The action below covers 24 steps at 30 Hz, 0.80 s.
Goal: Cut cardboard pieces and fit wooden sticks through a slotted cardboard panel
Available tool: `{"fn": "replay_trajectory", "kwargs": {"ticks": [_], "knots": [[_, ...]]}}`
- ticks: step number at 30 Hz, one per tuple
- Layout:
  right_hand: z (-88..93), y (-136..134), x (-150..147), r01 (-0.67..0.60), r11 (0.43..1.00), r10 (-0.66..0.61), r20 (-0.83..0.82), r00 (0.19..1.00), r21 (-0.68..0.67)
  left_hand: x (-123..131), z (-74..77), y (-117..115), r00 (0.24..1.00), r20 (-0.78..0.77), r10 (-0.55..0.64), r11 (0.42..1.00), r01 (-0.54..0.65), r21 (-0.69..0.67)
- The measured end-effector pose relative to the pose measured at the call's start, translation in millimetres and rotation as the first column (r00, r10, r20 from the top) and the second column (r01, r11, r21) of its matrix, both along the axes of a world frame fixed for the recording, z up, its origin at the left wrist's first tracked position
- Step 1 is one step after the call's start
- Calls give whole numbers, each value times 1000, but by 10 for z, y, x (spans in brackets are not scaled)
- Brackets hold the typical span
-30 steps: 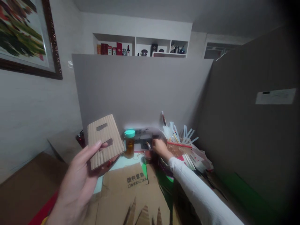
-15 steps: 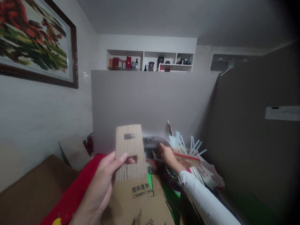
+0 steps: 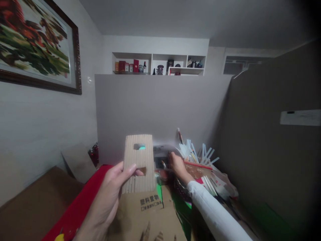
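Observation:
Upright in my left hand is a corrugated cardboard piece with two rectangular cutouts. My thumb presses its front, and a fingertip shows at the lower cutout. Below it spreads a larger sheet of brown cardboard with printed Chinese characters and torn patches. My right hand reaches further back, its fingers pinched together; what they hold is hidden. Close to those fingertips is a small brush-like stick, above a reddish round container.
Glue sticks and a brush stand in a box on the right. Red cloth and a brown cardboard box lie left. A grey partition rises behind, with another panel to the right.
The cardboard piece has tilted slightly, and something turquoise now shows through its upper cutout. My right hand remains at the same spot with its fingers pinched. The view has shifted a little.

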State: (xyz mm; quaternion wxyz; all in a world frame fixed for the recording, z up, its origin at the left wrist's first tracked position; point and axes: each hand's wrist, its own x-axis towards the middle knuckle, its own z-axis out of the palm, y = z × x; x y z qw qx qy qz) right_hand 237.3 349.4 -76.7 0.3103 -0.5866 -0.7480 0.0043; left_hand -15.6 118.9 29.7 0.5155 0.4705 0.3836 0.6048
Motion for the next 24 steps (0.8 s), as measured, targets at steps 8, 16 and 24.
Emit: {"fn": "replay_trajectory", "kwargs": {"ticks": [8, 16, 24], "knots": [[11, -9, -39, 45, 999, -46, -93, 995, -14, 21, 32, -33, 999, 12, 47, 999, -47, -24], [105, -92, -94, 15, 999, -4, -304, 953, 33, 1, 11, 8, 998, 12, 57, 998, -56, -14], [550, -358, -299, -131, 986, 164, -684, 711, 100, -7, 36, -15, 968, 51, 247, 968, -249, 32]]}}
